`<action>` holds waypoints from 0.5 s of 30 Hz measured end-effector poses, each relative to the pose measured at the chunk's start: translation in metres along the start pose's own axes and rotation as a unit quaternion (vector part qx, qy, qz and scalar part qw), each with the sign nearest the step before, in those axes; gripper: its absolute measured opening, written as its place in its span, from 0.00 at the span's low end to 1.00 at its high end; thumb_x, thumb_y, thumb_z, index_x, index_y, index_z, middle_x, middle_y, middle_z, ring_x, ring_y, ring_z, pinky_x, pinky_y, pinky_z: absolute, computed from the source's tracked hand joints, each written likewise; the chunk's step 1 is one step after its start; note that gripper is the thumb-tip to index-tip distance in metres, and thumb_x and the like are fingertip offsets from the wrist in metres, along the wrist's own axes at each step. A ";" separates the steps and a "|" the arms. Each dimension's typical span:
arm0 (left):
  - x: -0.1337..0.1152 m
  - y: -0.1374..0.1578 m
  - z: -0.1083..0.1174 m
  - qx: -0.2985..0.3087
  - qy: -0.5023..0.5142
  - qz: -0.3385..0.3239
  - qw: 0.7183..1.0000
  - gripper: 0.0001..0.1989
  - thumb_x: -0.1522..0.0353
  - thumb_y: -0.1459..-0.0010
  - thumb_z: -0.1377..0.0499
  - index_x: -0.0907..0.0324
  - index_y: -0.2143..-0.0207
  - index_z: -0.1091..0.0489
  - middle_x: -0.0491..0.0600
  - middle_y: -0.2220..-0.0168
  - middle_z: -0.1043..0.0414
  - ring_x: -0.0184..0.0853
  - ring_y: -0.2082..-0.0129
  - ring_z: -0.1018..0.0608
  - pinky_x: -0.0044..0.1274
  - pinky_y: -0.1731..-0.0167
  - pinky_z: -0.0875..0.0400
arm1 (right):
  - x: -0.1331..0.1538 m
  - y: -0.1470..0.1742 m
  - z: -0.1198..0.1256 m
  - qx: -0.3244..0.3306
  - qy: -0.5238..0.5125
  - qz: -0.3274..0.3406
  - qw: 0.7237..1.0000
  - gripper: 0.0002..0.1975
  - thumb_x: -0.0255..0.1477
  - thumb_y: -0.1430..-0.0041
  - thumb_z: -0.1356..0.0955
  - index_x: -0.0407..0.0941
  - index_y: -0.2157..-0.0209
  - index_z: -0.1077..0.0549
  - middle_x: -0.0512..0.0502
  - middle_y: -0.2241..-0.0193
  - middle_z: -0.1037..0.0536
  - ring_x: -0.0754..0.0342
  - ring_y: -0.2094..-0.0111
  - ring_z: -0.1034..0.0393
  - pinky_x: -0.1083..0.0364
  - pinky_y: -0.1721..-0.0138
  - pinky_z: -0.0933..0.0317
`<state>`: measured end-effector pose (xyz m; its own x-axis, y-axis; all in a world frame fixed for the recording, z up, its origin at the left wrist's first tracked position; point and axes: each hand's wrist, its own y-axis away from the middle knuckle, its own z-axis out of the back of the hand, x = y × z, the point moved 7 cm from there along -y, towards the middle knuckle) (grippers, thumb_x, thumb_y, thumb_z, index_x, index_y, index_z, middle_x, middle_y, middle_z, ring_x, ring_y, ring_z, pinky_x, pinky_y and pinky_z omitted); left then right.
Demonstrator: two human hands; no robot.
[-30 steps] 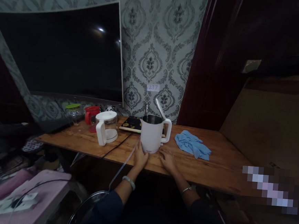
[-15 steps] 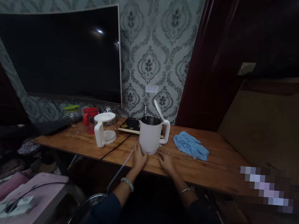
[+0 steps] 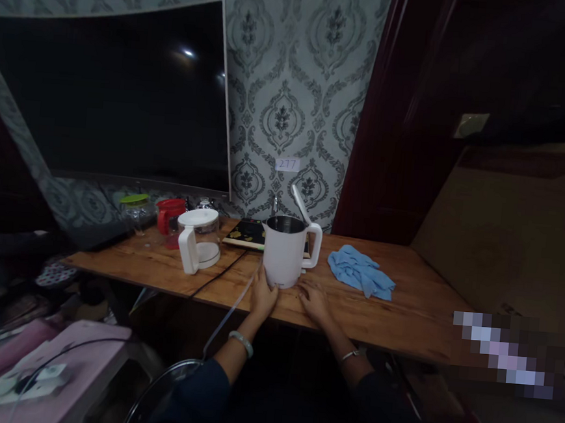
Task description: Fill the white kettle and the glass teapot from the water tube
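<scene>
A white electric kettle [image 3: 283, 257] stands upright on the wooden table, its hinged lid [image 3: 301, 204] raised and its handle to the right. The dark inside shows through the open top. My left hand [image 3: 263, 296] holds the kettle's lower left side, thumb against the front of the base and fingers along the side. Just right of the base, my right hand [image 3: 315, 302] rests on the tabletop with its fingers apart, holding nothing. A clear tube [image 3: 236, 304] runs down past my left hand. Behind the kettle lies a dark panel with yellow flowers [image 3: 246, 233], partly hidden.
On the left stand a glass jug with white lid [image 3: 201, 218], a red-lidded jug [image 3: 170, 208] and a green-lidded jar [image 3: 135, 200]. A blue cloth [image 3: 360, 272] lies crumpled at the right of the wooden table [image 3: 401, 318]. A black cord [image 3: 217, 277] crosses its front edge.
The view has shifted slightly. Both hands and the kettle keep their places relative to each other.
</scene>
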<state>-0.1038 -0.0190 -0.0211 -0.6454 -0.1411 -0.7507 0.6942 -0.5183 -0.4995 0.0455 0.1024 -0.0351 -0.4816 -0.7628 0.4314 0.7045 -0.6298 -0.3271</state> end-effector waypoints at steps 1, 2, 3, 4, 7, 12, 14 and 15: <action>0.000 0.000 0.000 0.001 0.000 0.000 1.000 0.38 0.73 0.48 0.39 0.58 0.34 0.44 0.61 0.38 0.37 0.48 0.37 0.31 0.39 0.36 0.37 | 0.000 0.000 0.000 -0.001 0.000 0.001 1.000 0.21 0.24 0.39 0.36 0.43 0.46 0.23 0.40 0.41 0.25 0.44 0.39 0.34 0.45 0.36 0.46; -0.001 0.000 0.001 0.001 -0.001 -0.001 1.000 0.39 0.73 0.48 0.39 0.59 0.34 0.44 0.61 0.37 0.37 0.48 0.37 0.31 0.38 0.36 0.37 | 0.001 0.000 0.001 -0.003 0.000 0.002 1.000 0.21 0.24 0.39 0.36 0.43 0.46 0.23 0.41 0.42 0.25 0.44 0.39 0.34 0.45 0.36 0.46; -0.001 0.000 0.001 0.002 -0.001 -0.002 1.000 0.39 0.73 0.48 0.39 0.59 0.34 0.44 0.61 0.37 0.37 0.48 0.37 0.32 0.38 0.36 0.37 | 0.001 0.000 0.001 -0.003 0.001 0.002 1.000 0.21 0.24 0.39 0.36 0.44 0.46 0.23 0.41 0.42 0.25 0.44 0.39 0.34 0.45 0.36 0.45; -0.002 0.000 0.001 0.003 -0.001 -0.002 1.000 0.39 0.73 0.48 0.40 0.60 0.34 0.44 0.61 0.37 0.37 0.48 0.36 0.32 0.38 0.36 0.37 | 0.001 0.000 0.001 -0.004 0.001 0.003 1.000 0.21 0.23 0.39 0.36 0.44 0.46 0.23 0.41 0.42 0.25 0.44 0.39 0.34 0.45 0.37 0.45; -0.002 0.000 0.001 0.007 -0.002 -0.005 1.000 0.38 0.73 0.48 0.40 0.62 0.34 0.44 0.63 0.37 0.38 0.49 0.35 0.33 0.38 0.35 0.38 | 0.001 0.000 0.000 -0.005 0.002 0.001 1.000 0.21 0.24 0.40 0.35 0.43 0.46 0.23 0.41 0.42 0.25 0.44 0.39 0.34 0.45 0.37 0.45; -0.002 0.000 0.001 0.008 -0.004 -0.004 1.000 0.38 0.73 0.48 0.41 0.62 0.34 0.43 0.62 0.36 0.38 0.48 0.36 0.32 0.38 0.35 0.39 | 0.000 0.000 0.000 -0.007 0.002 0.000 1.000 0.21 0.23 0.40 0.35 0.45 0.47 0.22 0.42 0.42 0.25 0.44 0.40 0.33 0.44 0.36 0.46; -0.001 -0.001 0.000 0.007 -0.003 -0.005 1.000 0.38 0.73 0.48 0.41 0.60 0.33 0.44 0.62 0.36 0.39 0.48 0.36 0.32 0.38 0.35 0.39 | 0.000 0.000 -0.001 -0.008 0.002 0.001 1.000 0.21 0.23 0.40 0.35 0.44 0.47 0.22 0.41 0.42 0.24 0.44 0.40 0.33 0.44 0.36 0.46; -0.001 0.000 0.000 0.007 -0.003 -0.005 1.000 0.39 0.73 0.48 0.40 0.60 0.33 0.45 0.61 0.35 0.39 0.48 0.36 0.33 0.38 0.35 0.39 | 0.000 0.000 -0.001 -0.008 0.003 0.001 1.000 0.21 0.23 0.40 0.35 0.44 0.46 0.22 0.41 0.42 0.24 0.44 0.40 0.33 0.44 0.36 0.46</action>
<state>-0.1033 -0.0186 -0.0198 -0.6549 -0.1406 -0.7425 0.6829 -0.5309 -0.5018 0.0450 0.1022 -0.0355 -0.4829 -0.7649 0.4262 0.6972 -0.6304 -0.3414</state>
